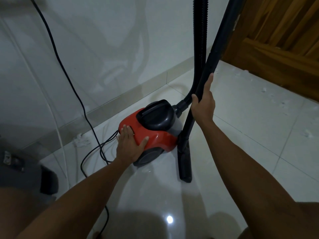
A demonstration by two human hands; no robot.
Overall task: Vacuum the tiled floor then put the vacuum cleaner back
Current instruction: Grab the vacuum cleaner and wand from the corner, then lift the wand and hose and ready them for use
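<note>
A red and black canister vacuum cleaner [155,130] sits on the glossy white tiled floor [241,135] close to the wall. My left hand [129,144] lies flat on its red rear end, fingers straight, thumb along the side. My right hand [203,104] grips the black rigid wand [198,94], which stands nearly upright beside the body. The black floor nozzle [185,163] rests on the tiles at the wand's foot. A ribbed black hose [200,40] rises from the front of the body out of the top of the view.
A black power cord [69,78] runs down the white wall and loops on the floor behind the vacuum. A wooden door [279,40] stands at the upper right, with white fluff scattered on the tiles before it. A dark object [25,169] lies at the left edge.
</note>
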